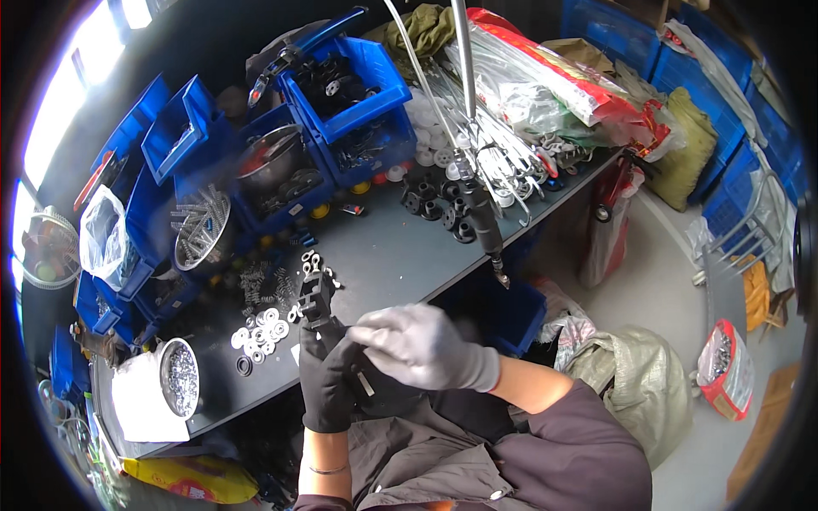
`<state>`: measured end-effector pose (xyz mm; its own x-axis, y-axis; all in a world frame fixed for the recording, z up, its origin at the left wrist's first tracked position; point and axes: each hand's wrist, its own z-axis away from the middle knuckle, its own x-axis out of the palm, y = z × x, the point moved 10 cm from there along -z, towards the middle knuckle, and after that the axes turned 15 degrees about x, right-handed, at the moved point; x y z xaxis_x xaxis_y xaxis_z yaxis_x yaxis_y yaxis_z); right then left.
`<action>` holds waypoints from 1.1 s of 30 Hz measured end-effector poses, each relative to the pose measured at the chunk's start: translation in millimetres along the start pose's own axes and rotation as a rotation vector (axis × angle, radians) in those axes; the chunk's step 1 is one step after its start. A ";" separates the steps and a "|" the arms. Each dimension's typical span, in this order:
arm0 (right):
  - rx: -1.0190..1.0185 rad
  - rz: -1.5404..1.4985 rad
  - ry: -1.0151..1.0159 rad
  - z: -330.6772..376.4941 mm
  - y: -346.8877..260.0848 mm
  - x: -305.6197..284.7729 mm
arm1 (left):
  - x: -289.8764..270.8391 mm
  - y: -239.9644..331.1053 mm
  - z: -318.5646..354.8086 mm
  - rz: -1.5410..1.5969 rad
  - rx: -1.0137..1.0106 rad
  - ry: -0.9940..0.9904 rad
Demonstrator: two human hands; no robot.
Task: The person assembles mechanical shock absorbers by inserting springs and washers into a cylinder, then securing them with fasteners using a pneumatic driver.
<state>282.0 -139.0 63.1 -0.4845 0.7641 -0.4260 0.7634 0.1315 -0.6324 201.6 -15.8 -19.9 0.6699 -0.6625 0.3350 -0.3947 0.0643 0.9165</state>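
Observation:
My left hand point(328, 383), in a black glove, is closed around a black blocky plastic part point(317, 296) that sticks up past its fingers. Close beside it, my right hand point(422, 347), in a light grey glove, has its fingers pressed together at the tips of the left glove. Whatever may be between those fingertips is hidden. White and metal washers point(262, 332) lie scattered on the dark table point(375, 247) left of the part. Small dark springs point(264, 285) lie behind them, and a few small ring-ended pieces point(311, 261) sit just beyond the part.
A power screwdriver point(486, 226) hangs over the table's front edge. Blue bins point(349, 111) of parts line the back, beside a bowl of springs point(203, 228). White rods point(503, 162) and black knobs point(439, 204) lie at the far right. A metal bowl point(181, 379) stands left.

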 end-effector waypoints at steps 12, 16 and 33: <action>1.141 -1.049 0.221 50.3 300.2 -126.5 | -3.8 21.4 2.8 0.060 0.039 0.024; 1.040 -1.682 -0.365 56.9 190.0 -71.6 | -39.6 22.4 0.4 -0.078 0.029 0.111; 0.114 0.208 -0.384 55.1 -19.4 -34.5 | -92.3 73.5 22.7 0.540 0.021 0.099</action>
<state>260.4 -202.7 54.4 -0.4659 0.4743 -0.7470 0.8196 -0.0869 -0.5663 96.5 33.1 11.6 0.4245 -0.4661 0.7762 -0.7102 0.3603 0.6048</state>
